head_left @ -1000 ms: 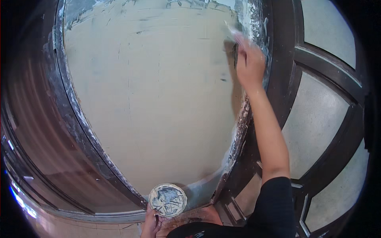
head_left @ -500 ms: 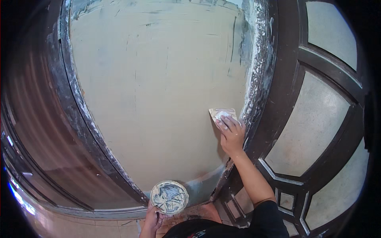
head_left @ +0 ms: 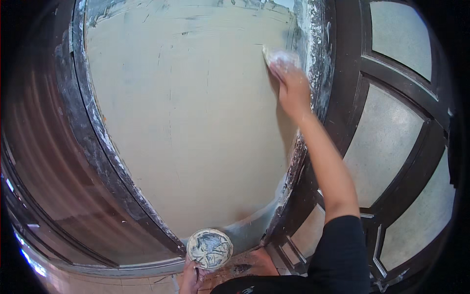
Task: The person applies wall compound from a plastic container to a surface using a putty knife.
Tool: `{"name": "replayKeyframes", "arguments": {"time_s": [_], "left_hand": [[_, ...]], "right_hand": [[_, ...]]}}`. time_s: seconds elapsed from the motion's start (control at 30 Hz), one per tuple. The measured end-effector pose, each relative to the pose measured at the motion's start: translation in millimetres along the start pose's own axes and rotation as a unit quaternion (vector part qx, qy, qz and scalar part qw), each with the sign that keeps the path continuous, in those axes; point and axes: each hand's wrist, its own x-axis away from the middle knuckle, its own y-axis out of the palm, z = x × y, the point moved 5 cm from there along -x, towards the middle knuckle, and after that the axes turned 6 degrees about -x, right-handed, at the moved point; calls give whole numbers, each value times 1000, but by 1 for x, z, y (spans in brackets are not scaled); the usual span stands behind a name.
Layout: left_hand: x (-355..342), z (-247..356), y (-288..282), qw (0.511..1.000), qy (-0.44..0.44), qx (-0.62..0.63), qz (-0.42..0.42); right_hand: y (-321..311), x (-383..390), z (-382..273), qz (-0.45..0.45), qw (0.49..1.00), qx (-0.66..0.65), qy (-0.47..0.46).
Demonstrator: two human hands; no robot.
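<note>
Up at the right side of a cream-coated panel [head_left: 196, 132], my right hand [head_left: 293, 85] presses a flat putty spreader [head_left: 280, 56] against the surface. The spreader is smeared with pale filler and slightly blurred by motion. Low in the middle, my left hand [head_left: 191, 278] grips the edge of a round tub [head_left: 209, 249]. Grey and cream filler is streaked inside it. Dark scratches and thin lines mark the coated panel, mostly toward its top, and a bluish bare band [head_left: 252, 228] shows along its bottom.
A scraped dark frame with white flakes [head_left: 313, 68] borders the panel on the right, another worn frame strip [head_left: 105, 132] on the left. Farther right stands a dark door with pale inset panels [head_left: 387, 137]. Beneath the tub lies an orange-brown sheet [head_left: 254, 264] on the tiled floor [head_left: 98, 283].
My right hand has swept the spreader upward along the panel's right side, and that arm is now stretched out. The tub has shifted slightly down, still in my left hand.
</note>
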Motion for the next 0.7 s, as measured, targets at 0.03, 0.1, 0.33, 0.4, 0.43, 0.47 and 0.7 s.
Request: {"name": "replayKeyframes", "arguments": {"time_s": [0.03, 0.1, 0.33, 0.4, 0.43, 0.47, 0.7], "left_hand": [[3, 0, -7, 1000, 4, -8, 23], [1, -7, -28, 999, 9, 23, 47], [7, 19, 7, 1000, -9, -16, 19], [7, 19, 7, 998, -15, -5, 64], [1, 13, -4, 1000, -8, -11, 24], [-2, 9, -8, 1000, 0, -17, -12], [7, 9, 19, 1000, -12, 15, -5]], "right_hand": [[7, 34, -14, -13, 999, -13, 27], [20, 121, -32, -106, 993, 20, 43], [-19, 216, -64, -189, 981, 3, 48], [-33, 164, -55, -111, 994, 11, 18], [-45, 125, -44, -46, 999, 14, 5], [-52, 84, -30, -19, 999, -5, -30], [-49, -102, 18, 7, 1000, -15, 24]]}}
